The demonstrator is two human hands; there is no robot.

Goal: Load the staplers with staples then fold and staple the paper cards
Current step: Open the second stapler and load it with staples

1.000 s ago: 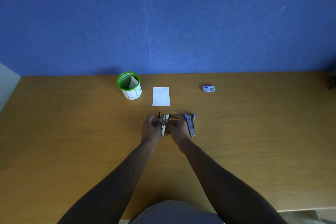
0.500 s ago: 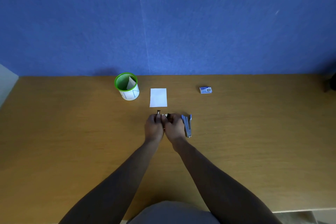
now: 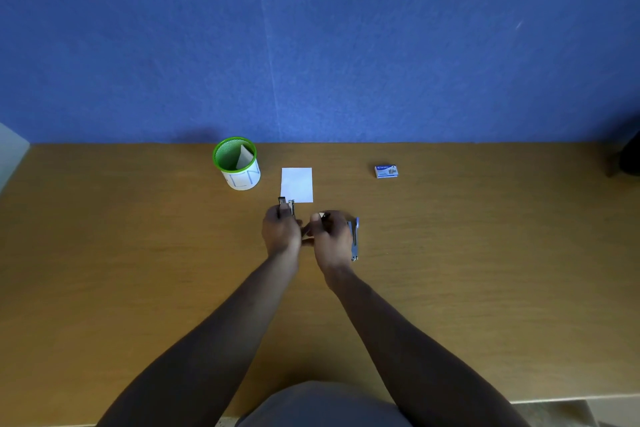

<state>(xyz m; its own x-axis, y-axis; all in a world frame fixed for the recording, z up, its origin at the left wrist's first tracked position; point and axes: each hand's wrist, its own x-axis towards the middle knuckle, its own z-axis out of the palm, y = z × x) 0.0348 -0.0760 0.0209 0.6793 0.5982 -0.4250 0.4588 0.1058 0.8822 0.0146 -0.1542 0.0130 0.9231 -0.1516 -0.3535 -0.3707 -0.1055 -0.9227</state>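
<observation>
I look down at a wide brown wooden table (image 3: 138,270) with a blue wall (image 3: 311,38) behind it. My two bare hands meet near the middle of the table.

My left hand (image 3: 281,231) has its grip curled tight round a small black and silver metal stapler (image 3: 286,204). The front tip of that stapler sticks out past my fingers toward 12 o'clock. It sits just below the near left corner of a flat white paper card (image 3: 297,184) that lies on the table.

My right hand (image 3: 329,236) is just beside my left hand, at 3 o'clock from it. Its grip is curled and pinches a small pale thing (image 3: 322,216) at the fingertips. It is too small and blurry for me to tell what it is.

A second stapler, blue and silver (image 3: 354,238), lies on the table at 3 o'clock from my right hand, right next to it. It lies long-ways, pointing toward 12 o'clock.

At 11 o'clock from my hands stands a round cup with a green mesh rim and a white band (image 3: 239,166). A folded pale paper (image 3: 244,157) leans inside it. The cup is near the white card, on the 9 o'clock side.

At 2 o'clock from my hands, well apart from them, lies a small blue and white box of staples (image 3: 386,171).

A bit of grey cloth (image 3: 322,406) shows at the bottom edge, at 6 o'clock.
</observation>
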